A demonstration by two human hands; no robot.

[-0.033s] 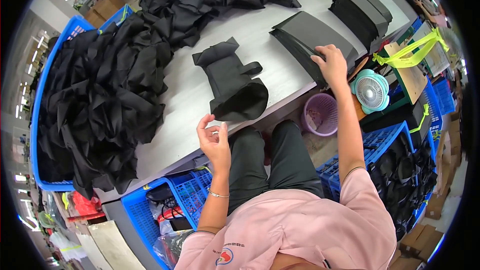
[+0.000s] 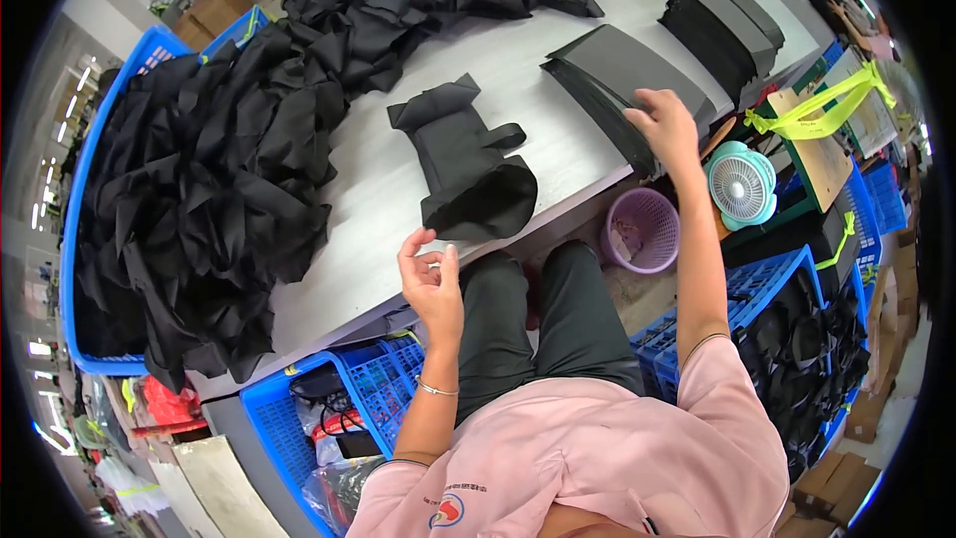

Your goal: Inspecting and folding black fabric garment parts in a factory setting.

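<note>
On the grey table in front of me lies a black fabric pouch (image 2: 463, 164) with a small loop at its right side and its wide mouth toward me. My left hand (image 2: 433, 279) is at the pouch's lower left corner. Its index fingertip reaches the fabric edge, the thumb stands apart and the other fingers curl loosely. Over the near right edge of a stack of flat black panels (image 2: 622, 65) is my right hand (image 2: 672, 134), fingers bent and thumb apart. No panel shows lifted in it; contact with the top one is hard to tell.
A large heap of black fabric pieces (image 2: 209, 199) covers the table's left and back, spilling from a blue crate (image 2: 85, 199). Another panel stack (image 2: 717, 30) stands far right. Beside the table's right edge are a purple basket (image 2: 642, 229), a turquoise fan (image 2: 741, 184) and blue crates (image 2: 742, 304).
</note>
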